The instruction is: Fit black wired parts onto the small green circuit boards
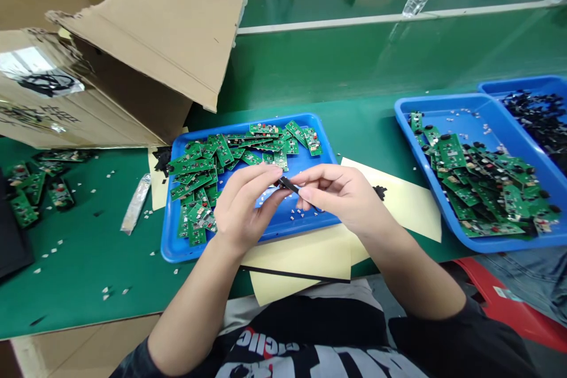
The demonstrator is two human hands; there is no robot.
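Between my two hands is a small, dark, narrow part [289,184], too small to name exactly. The fingertips of my left hand [248,204] pinch its left end. My right hand [339,192] grips the other end between thumb and fingers. Both hands are above the front half of a blue tray [328,153]. Green circuit boards [225,152] lie heaped in the back and left of that tray. Tiny pale bits are scattered on its floor beneath my fingers, which partly hide it.
A second blue tray [410,107] at right holds boards with black round parts; another tray [491,86] behind has black pieces. A torn cardboard box [159,23] leans at left. Yellowish sheets [305,254] lie under the front tray. Loose boards [33,192] sit far left.
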